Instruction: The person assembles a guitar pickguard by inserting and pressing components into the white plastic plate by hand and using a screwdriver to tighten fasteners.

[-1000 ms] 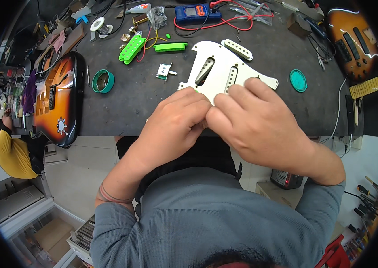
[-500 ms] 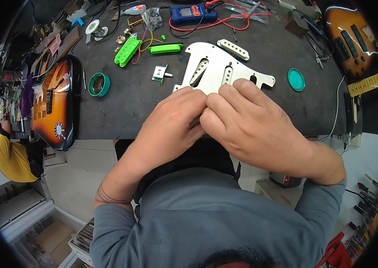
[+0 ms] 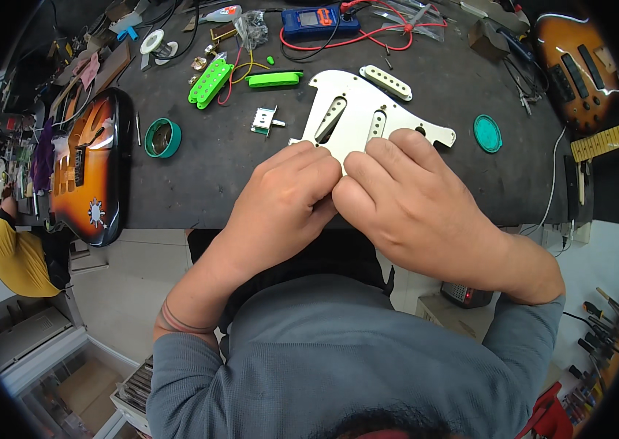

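Note:
My left hand [image 3: 284,186] and my right hand [image 3: 397,197] meet in front of me, knuckles up, both closed with their fingers curled in. Their fingertips are hidden, so what they pinch cannot be made out. Just beyond and partly under them is a white guitar pickguard [image 3: 357,95], its near part covered by the hands. One cream pickup [image 3: 333,115] shows slanted at the pickguard's left slot; another pickup [image 3: 377,124] shows in the middle slot. At the far edge lies a separate cream pickup [image 3: 386,82]. A lever switch [image 3: 265,121] sits left of the pickguard.
Two green pickups, one upright-slanted [image 3: 210,84] and one flat [image 3: 274,79], lie far left of centre. A teal tub [image 3: 162,138] and its lid [image 3: 487,133] flank the hands. Sunburst guitar bodies [image 3: 90,172] stand at both sides. A blue multimeter [image 3: 320,22] lies at the back.
Both hands stay closed together, with only a slight shift. The pickguard sits a little farther right in the picture, as does most of the bench, so the view has moved slightly.

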Tool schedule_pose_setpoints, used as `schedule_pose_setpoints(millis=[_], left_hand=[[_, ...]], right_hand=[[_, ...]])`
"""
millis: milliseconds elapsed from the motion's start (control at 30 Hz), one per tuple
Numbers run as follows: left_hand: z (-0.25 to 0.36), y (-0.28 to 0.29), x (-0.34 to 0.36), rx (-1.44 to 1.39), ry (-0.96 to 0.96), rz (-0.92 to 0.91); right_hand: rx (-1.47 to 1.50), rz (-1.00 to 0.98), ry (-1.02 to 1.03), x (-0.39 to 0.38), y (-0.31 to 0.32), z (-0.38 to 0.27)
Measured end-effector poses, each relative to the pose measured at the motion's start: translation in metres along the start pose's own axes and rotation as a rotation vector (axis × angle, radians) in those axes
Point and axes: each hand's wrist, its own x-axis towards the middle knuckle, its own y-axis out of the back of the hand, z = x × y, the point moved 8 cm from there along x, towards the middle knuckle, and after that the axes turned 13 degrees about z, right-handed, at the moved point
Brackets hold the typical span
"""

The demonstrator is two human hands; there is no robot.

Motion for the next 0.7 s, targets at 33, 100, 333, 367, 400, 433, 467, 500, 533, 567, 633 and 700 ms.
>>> schedule_pose_setpoints(millis=[33, 100, 333, 367, 400, 433, 467, 500, 533, 567, 633, 700], left_hand=[[0.0, 0.0, 0.0, 0.016, -0.003, 0.012], [0.0, 0.0, 0.001, 0.032, -0.006, 0.024], [0.0, 0.0, -0.001, 0.013, 0.01, -0.014], [0.0, 0.0, -0.001, 0.022, 0.01, -0.015], [0.0, 0.0, -0.002, 0.027, 0.01, -0.012], [0.0, 0.0, -0.001, 0.028, 0.01, -0.007], [0.0, 0.0, -0.001, 0.028, 0.011, -0.002], [0.001, 0.001, 0.0, 0.031, 0.01, -0.001], [0.003, 0.001, 0.0, -0.026, 0.016, -0.022], [0.004, 0.001, -0.001, -0.083, 0.022, -0.043], [0.003, 0.005, 0.0, -0.114, 0.0, -0.043], [0.003, 0.006, 0.0, -0.15, -0.023, -0.044]], right_hand=[[-0.01, -0.065, 0.018, 0.0, -0.002, -0.002], [-0.006, -0.031, 0.028, -0.003, -0.004, -0.005], [0.012, 0.042, -0.052, 0.001, 0.003, 0.006], [0.001, 0.053, -0.069, 0.001, 0.005, 0.007], [-0.012, -0.006, -0.108, -0.003, 0.003, 0.01], [-0.02, -0.033, -0.129, -0.004, 0.001, 0.012], [-0.027, -0.062, -0.149, -0.006, -0.002, 0.013], [0.018, -0.057, -0.122, -0.006, -0.005, 0.009], [0.065, -0.051, -0.094, -0.004, -0.008, 0.005], [0.067, -0.048, -0.09, -0.002, -0.007, 0.005], [0.044, -0.025, -0.015, 0.002, 0.0, 0.001], [0.014, -0.017, 0.025, 0.002, 0.002, -0.005]])
